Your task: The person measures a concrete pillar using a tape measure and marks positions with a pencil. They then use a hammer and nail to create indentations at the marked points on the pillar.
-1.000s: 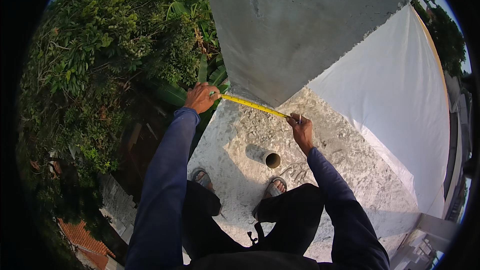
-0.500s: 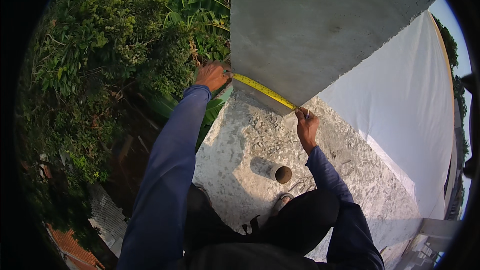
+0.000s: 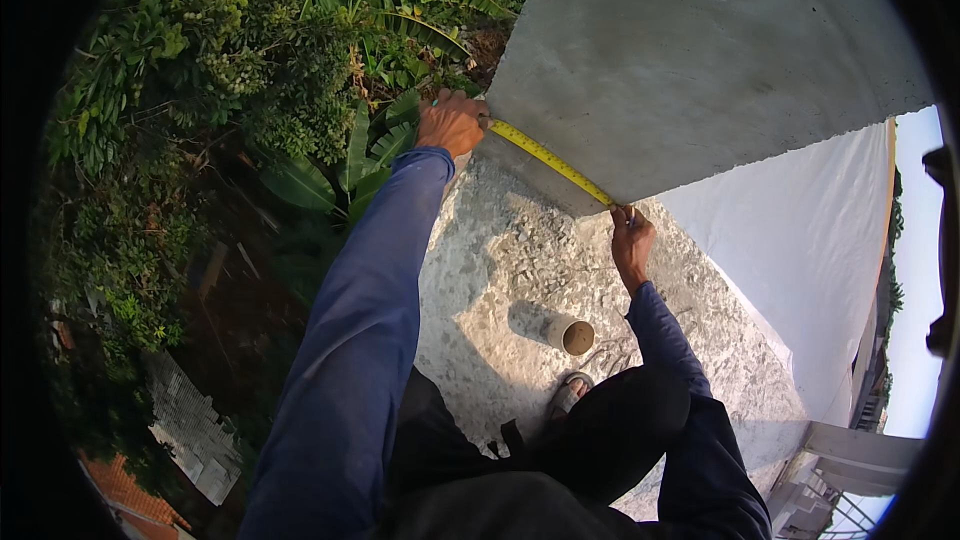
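A yellow tape measure [image 3: 550, 163] stretches along the lower edge of the grey concrete block [image 3: 690, 50]. My left hand [image 3: 452, 122] grips its upper-left end at the block's corner; a bit of teal shows past the fingers. At the lower-right corner, my right hand [image 3: 632, 240] pinches the tape, with a small pen-like item, too small to make out clearly, among the fingers. Below the tape, a short round pipe [image 3: 572, 337] stands up from the rough pale slab [image 3: 470, 270], close to my sandalled foot [image 3: 572, 390].
The slab's left edge drops away to trees [image 3: 180, 90], banana leaves [image 3: 300, 180] and lower roofs, orange [image 3: 130, 485] and grey [image 3: 190, 420]. A white sheet [image 3: 780, 260] covers the right side. A concrete beam [image 3: 845, 450] sits at lower right.
Both hands and the tape have moved up and right in the picture, the tape now lying along the block's lower edge. The block appears shifted right and rotated as my view moved.
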`<state>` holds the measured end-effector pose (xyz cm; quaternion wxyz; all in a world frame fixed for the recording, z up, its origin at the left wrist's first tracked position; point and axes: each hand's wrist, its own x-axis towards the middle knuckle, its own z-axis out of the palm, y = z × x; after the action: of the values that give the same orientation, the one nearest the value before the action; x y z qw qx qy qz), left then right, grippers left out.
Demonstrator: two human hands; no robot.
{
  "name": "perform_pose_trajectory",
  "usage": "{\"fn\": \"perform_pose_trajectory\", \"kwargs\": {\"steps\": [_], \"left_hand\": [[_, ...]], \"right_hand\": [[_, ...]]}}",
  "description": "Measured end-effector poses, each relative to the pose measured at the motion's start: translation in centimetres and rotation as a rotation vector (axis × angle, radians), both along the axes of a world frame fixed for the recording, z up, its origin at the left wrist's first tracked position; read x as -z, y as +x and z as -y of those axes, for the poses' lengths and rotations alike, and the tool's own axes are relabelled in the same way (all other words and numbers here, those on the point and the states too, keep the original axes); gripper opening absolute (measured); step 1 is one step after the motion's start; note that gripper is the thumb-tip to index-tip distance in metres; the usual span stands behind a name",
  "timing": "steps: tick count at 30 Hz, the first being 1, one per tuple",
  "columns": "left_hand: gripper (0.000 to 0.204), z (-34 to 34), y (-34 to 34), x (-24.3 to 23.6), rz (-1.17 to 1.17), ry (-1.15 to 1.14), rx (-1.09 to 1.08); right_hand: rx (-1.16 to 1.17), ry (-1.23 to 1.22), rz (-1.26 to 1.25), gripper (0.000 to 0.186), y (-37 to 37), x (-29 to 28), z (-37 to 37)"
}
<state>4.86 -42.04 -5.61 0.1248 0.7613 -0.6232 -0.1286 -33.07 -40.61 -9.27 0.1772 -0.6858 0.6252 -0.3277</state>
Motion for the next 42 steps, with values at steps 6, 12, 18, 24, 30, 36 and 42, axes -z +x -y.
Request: {"fn": "perform_pose_trajectory", "kwargs": {"steps": [6, 12, 18, 24, 30, 36, 42], "left_hand": [[0.03, 0.2, 0.4, 0.4, -0.005, 0.007, 0.007], [0.03, 0.3, 0.7, 1.5, -0.022, -0.017, 0.015], [0.029, -1.8, 2.1, -0.5, -0.11, 0.074, 0.125], [0.039, -4.0, 2.1, -5.3, -0.166, 0.22, 0.158], [0.032, -8.1, 0.3, -17.4, -0.18, 0.274, 0.133], [0.026, -14.4, -1.3, -27.7, -0.248, 0.401, 0.095], [0.043, -21.3, -1.8, -39.7, -0.276, 0.627, 0.083]], "right_hand": [[0.015, 0.002, 0.059, 0.035, 0.1, 0.5, 0.0], [-0.002, 0.017, 0.096, 0.036, 0.2, 0.0, -0.2], [-0.036, -0.01, 0.033, 0.031, -0.5, -1.9, -1.3], [-0.229, 0.061, 0.027, 0.035, -2.8, -7.6, -3.4], [-0.256, 0.233, -0.014, 0.041, -5.5, -22.1, -5.4], [-0.261, 0.428, -0.056, 0.047, -7.8, -34.7, -10.7], [-0.135, 0.51, 0.095, 0.04, -7.4, -49.2, -15.5]]}}
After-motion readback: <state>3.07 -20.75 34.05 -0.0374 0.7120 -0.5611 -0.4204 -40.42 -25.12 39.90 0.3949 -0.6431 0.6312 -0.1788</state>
